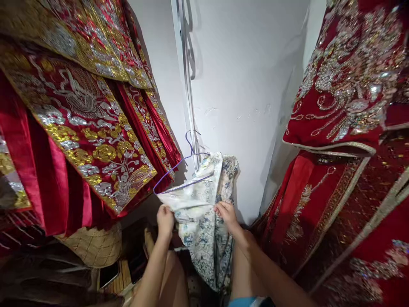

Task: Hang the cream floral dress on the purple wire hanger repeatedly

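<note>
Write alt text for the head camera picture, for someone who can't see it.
A person's left hand and right hand pinch a pale floral garment, a purple hanger at its top, before a white wall. Gold-and-silver-decorated red clothing hangs at left, beaded red clothing at right.

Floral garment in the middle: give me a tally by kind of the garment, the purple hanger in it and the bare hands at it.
Floral garment: 1
Purple hanger: 1
Bare hands: 2, the left hand and the right hand, both gripping the cloth
Total: 4
</note>
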`<move>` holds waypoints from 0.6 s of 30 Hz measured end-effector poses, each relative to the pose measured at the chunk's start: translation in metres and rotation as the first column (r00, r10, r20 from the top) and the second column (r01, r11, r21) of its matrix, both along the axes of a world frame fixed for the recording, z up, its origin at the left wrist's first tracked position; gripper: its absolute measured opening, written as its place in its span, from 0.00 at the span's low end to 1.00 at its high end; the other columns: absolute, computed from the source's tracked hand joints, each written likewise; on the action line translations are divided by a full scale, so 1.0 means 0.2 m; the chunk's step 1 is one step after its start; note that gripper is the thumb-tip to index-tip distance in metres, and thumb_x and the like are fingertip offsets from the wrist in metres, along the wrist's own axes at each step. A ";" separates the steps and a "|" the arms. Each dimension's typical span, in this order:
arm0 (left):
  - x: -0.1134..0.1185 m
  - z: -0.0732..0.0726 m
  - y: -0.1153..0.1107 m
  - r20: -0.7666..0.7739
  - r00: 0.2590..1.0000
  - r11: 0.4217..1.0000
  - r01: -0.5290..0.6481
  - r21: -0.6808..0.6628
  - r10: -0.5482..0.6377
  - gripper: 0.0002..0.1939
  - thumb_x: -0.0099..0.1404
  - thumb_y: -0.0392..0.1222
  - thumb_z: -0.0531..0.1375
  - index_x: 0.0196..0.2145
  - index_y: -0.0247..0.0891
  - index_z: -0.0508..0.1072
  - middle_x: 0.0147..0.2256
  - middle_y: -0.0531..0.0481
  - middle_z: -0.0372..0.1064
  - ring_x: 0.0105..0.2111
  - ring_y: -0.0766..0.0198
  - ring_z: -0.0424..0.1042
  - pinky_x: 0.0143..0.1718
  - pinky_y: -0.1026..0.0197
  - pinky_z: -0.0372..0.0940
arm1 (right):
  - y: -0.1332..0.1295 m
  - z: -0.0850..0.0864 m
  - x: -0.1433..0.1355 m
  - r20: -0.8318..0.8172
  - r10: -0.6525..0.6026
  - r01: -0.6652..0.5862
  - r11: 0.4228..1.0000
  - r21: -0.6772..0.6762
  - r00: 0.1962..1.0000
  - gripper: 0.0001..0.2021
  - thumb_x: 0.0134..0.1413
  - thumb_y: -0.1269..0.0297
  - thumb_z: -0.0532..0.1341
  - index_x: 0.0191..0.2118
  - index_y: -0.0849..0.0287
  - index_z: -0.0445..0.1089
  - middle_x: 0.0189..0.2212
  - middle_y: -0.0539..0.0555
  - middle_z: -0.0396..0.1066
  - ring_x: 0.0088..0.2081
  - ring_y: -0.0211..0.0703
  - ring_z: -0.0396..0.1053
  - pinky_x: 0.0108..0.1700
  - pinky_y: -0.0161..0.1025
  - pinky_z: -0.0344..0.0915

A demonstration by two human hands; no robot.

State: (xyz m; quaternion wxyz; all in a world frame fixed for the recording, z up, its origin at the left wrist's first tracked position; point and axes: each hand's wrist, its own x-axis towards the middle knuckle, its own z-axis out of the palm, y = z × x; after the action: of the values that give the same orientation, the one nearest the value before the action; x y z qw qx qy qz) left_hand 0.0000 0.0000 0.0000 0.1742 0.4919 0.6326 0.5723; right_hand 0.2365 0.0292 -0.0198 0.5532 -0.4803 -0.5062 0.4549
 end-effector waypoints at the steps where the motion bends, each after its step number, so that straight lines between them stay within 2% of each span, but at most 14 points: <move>1: 0.04 0.01 0.00 -0.025 0.998 0.998 0.059 -0.025 -0.060 0.08 0.59 0.43 0.54 0.27 0.38 0.70 0.28 0.45 0.72 0.33 0.54 0.71 0.41 0.53 0.64 | -0.01 -0.01 0.05 -0.002 -0.021 0.021 1.000 -0.004 1.000 0.19 0.44 0.46 0.56 0.18 0.57 0.65 0.16 0.49 0.60 0.20 0.37 0.55 0.23 0.35 0.51; 3: 0.12 0.03 -0.01 -0.050 0.982 0.982 0.180 -0.051 -0.182 0.08 0.58 0.45 0.58 0.26 0.38 0.69 0.26 0.48 0.71 0.30 0.56 0.70 0.39 0.55 0.64 | -0.02 -0.04 0.13 0.002 -0.039 0.039 0.999 -0.014 0.999 0.21 0.46 0.44 0.55 0.17 0.56 0.61 0.14 0.47 0.57 0.20 0.37 0.53 0.23 0.35 0.50; 5: 0.19 0.07 -0.04 -0.053 0.949 0.950 0.308 -0.048 -0.310 0.13 0.61 0.50 0.58 0.26 0.39 0.68 0.25 0.50 0.68 0.28 0.59 0.69 0.37 0.58 0.64 | -0.05 -0.09 0.17 0.017 -0.026 0.026 0.999 -0.029 1.000 0.21 0.46 0.44 0.56 0.15 0.54 0.57 0.12 0.46 0.53 0.19 0.36 0.52 0.23 0.36 0.50; 7: 0.26 0.16 -0.08 0.017 0.898 0.898 0.440 0.020 -0.440 0.16 0.65 0.55 0.55 0.30 0.39 0.68 0.29 0.49 0.69 0.32 0.59 0.70 0.39 0.59 0.65 | -0.08 -0.13 0.17 0.032 0.013 -0.012 0.999 -0.042 0.999 0.21 0.44 0.47 0.60 0.14 0.54 0.55 0.12 0.44 0.50 0.20 0.37 0.52 0.24 0.36 0.51; 9: 0.32 0.26 -0.13 0.088 0.813 0.817 0.568 0.101 -0.576 0.16 0.67 0.55 0.56 0.34 0.39 0.68 0.34 0.48 0.71 0.38 0.58 0.72 0.44 0.58 0.65 | -0.11 -0.13 0.13 0.036 0.047 -0.046 0.998 -0.043 0.998 0.21 0.42 0.49 0.63 0.14 0.54 0.55 0.13 0.44 0.51 0.21 0.38 0.54 0.26 0.36 0.55; 11: 0.38 0.37 -0.18 0.059 0.732 0.734 0.670 0.112 -0.678 0.13 0.68 0.52 0.57 0.36 0.39 0.69 0.37 0.47 0.72 0.43 0.57 0.73 0.48 0.58 0.64 | -0.15 -0.08 0.06 0.008 0.115 -0.115 0.993 -0.003 0.993 0.19 0.45 0.49 0.64 0.17 0.55 0.61 0.16 0.46 0.59 0.26 0.41 0.61 0.32 0.38 0.61; 13: 0.42 0.46 -0.22 -0.075 0.688 0.684 0.725 0.074 -0.721 0.11 0.71 0.49 0.56 0.37 0.39 0.71 0.37 0.46 0.72 0.42 0.58 0.72 0.46 0.60 0.63 | -0.18 0.02 -0.01 -0.077 0.245 -0.242 0.969 0.047 0.966 0.16 0.51 0.47 0.62 0.26 0.56 0.70 0.25 0.50 0.69 0.35 0.46 0.68 0.43 0.41 0.65; 15: 0.44 0.53 -0.24 -0.231 0.683 0.689 0.722 0.066 -0.693 0.11 0.73 0.46 0.54 0.37 0.39 0.71 0.36 0.47 0.71 0.39 0.60 0.71 0.44 0.61 0.62 | -0.23 0.13 -0.07 -0.203 0.423 -0.421 0.905 0.058 0.883 0.19 0.57 0.44 0.58 0.37 0.56 0.74 0.35 0.54 0.75 0.45 0.50 0.70 0.52 0.45 0.64; 18: 0.43 0.56 -0.21 -0.330 0.726 0.737 0.666 0.117 -0.604 0.11 0.73 0.45 0.53 0.37 0.39 0.71 0.35 0.48 0.70 0.37 0.61 0.68 0.42 0.61 0.61 | -0.27 0.27 -0.12 -0.325 0.617 -0.661 0.750 -0.035 0.717 0.24 0.58 0.41 0.57 0.46 0.56 0.74 0.39 0.57 0.76 0.49 0.52 0.71 0.54 0.48 0.64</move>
State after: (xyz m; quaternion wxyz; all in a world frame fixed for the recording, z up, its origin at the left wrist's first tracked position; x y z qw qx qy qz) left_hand 0.0856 -0.0428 0.1125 0.2152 0.7692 0.3721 0.4728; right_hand 0.2119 -0.0257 0.0344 0.3930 -0.2423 -0.5179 0.7202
